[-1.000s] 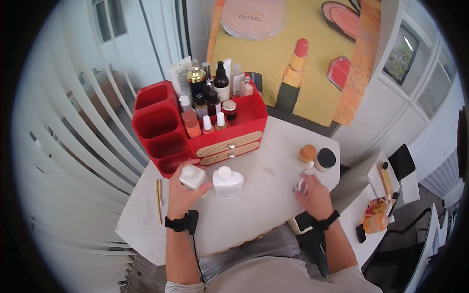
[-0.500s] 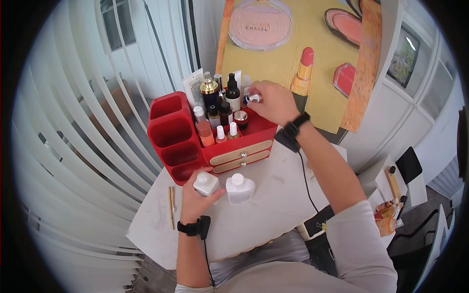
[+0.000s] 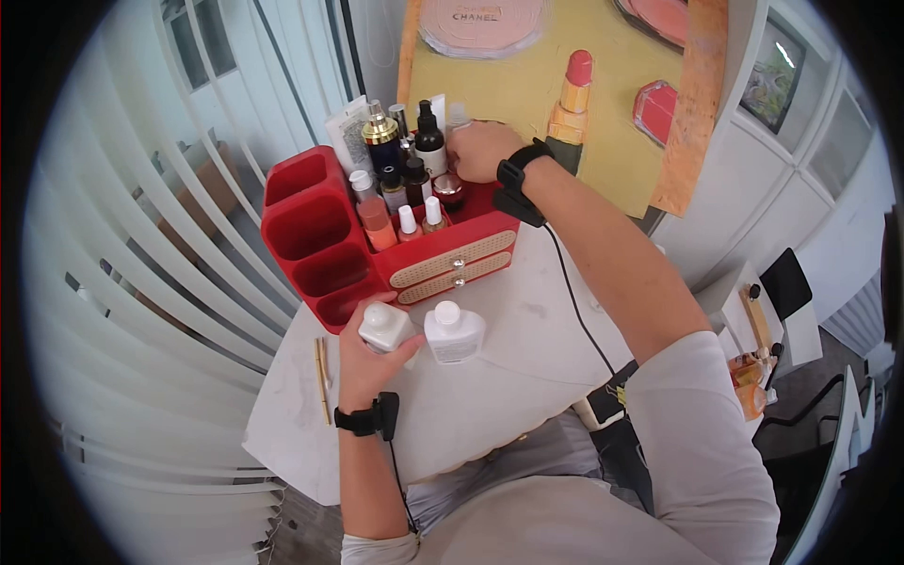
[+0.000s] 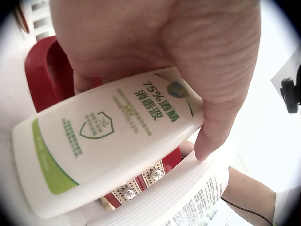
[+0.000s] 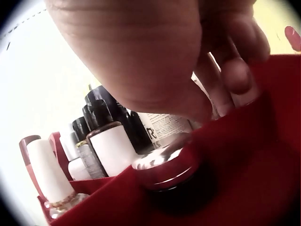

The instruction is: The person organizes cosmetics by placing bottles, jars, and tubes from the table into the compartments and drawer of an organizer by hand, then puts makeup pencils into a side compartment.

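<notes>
My left hand grips a white alcohol disinfectant bottle with green lettering, thumb on one side and fingers on the other. Close by on its right stands a second white bottle with a round cap; the thumb tip overlaps its edge in the left wrist view. My right hand reaches down into the back right of the red cosmetics organizer, fingers bent. A red wall hides its fingertips in the right wrist view, and I cannot tell what they hold. Below the hand sits a silver-lidded jar.
Dropper bottles, a gold-collared dark bottle, a white tube and nail polish crowd the organizer. Two thin gold sticks lie on the white table. Behind leans a painting; blinds hang at left.
My right hand went from the table's right side to the organizer with a small silver-capped item, then lowered into its back right. My left hand keeps its hold on the disinfectant bottle.
</notes>
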